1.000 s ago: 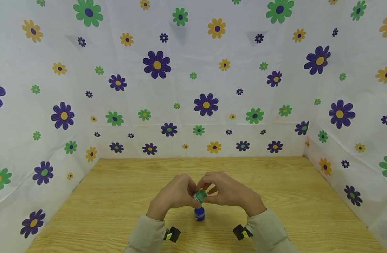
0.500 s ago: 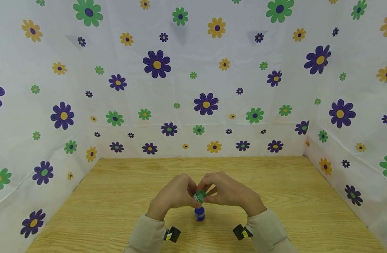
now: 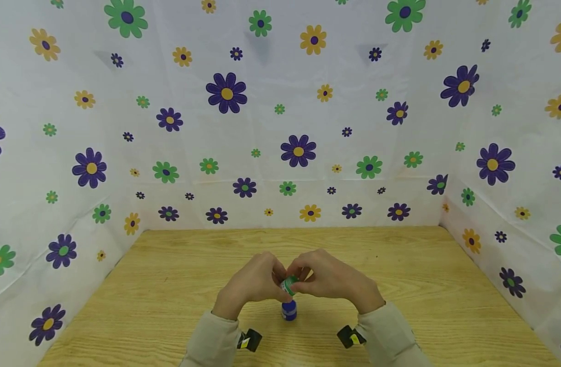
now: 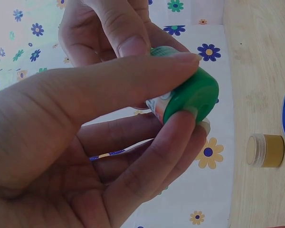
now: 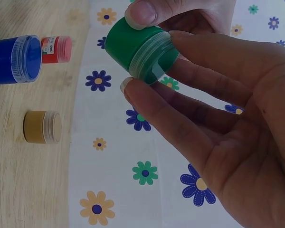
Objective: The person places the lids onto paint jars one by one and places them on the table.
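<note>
A small green paint jar (image 3: 289, 285) is held between both hands above the table. My left hand (image 3: 255, 280) pinches its green body, thumb on one side and fingers on the other, as the left wrist view shows at the jar (image 4: 202, 95). The fingertips of my right hand (image 3: 335, 280) grip the clear ribbed lid (image 5: 152, 52) at the other end. In the right wrist view the jar lies tilted and the lid sits on it; whether it is loose I cannot tell. Just below the hands a blue paint jar (image 3: 289, 310) stands on the table.
An ochre paint jar (image 5: 37, 127) and a red paint jar (image 5: 57, 50) stand near the blue one in the right wrist view. A wooden table (image 3: 184, 275) lies beneath, with flower-printed cloth (image 3: 271, 122) around its back and sides.
My right fingertips have shifted slightly left, further over the lid. The left hand and the blue jar stay in place.
</note>
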`<state>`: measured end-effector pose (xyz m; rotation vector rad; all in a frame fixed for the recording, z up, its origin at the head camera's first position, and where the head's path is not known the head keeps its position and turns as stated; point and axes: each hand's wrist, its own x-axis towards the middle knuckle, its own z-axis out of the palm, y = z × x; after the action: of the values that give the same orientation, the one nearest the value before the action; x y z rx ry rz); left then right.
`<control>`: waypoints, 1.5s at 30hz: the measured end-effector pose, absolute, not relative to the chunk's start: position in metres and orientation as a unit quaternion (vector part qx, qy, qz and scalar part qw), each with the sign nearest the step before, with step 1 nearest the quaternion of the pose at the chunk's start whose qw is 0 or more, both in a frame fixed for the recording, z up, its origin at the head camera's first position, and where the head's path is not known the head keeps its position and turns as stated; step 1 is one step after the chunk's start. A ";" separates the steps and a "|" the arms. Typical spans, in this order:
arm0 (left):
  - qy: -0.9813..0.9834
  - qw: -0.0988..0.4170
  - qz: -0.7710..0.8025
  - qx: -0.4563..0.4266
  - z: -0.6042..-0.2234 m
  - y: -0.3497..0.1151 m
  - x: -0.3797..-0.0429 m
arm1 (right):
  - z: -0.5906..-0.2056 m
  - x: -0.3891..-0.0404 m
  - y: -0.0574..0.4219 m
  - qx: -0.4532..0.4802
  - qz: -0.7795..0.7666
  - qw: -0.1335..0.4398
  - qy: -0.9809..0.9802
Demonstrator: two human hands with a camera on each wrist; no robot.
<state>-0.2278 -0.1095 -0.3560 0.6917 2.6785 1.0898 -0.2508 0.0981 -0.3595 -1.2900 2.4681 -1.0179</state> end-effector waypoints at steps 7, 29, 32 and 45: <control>0.898 0.086 0.366 0.227 -0.355 -0.110 -0.227 | -0.360 -0.252 0.099 -0.431 -0.339 0.090 0.832; 0.901 0.082 0.362 0.226 -0.353 -0.109 -0.227 | -0.357 -0.251 0.101 -0.432 -0.328 0.083 0.836; 0.902 0.082 0.361 0.223 -0.353 -0.108 -0.227 | -0.356 -0.251 0.101 -0.433 -0.325 0.078 0.837; 0.902 0.083 0.361 0.220 -0.354 -0.110 -0.227 | -0.357 -0.249 0.101 -0.437 -0.328 0.063 0.835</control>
<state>-0.2266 -0.1098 -0.3541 0.6565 2.6948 1.0784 -0.2492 0.1009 -0.3566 -1.3218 2.5226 -0.9910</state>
